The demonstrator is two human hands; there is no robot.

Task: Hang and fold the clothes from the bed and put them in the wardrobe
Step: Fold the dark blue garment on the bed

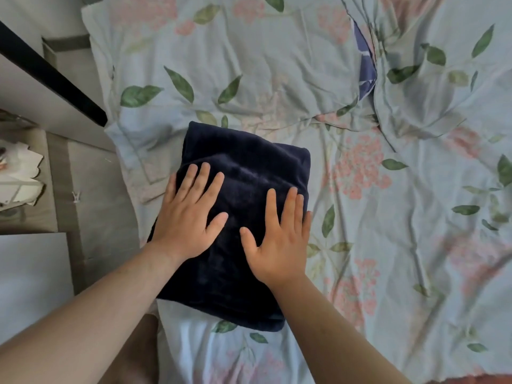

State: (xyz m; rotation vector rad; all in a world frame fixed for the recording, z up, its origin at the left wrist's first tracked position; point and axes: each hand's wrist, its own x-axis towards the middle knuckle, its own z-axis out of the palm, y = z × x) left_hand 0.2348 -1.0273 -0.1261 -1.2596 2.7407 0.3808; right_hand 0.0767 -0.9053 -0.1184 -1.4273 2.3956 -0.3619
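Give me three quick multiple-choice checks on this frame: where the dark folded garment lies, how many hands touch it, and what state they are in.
1. Where does the navy plush folded garment lie?
A. On the floral bedsheet
B. In the wardrobe
C. On the floor

2. How many hands touch it?
A. None
B. One
C. Two

3. How are the hands?
A. Flat, fingers straight
B. Fists
C. Pinching a corner

Answers: 1 A, sheet shows around it; 2 C, left hand and right hand both rest on it; 3 A, fingers spread, pressing down.
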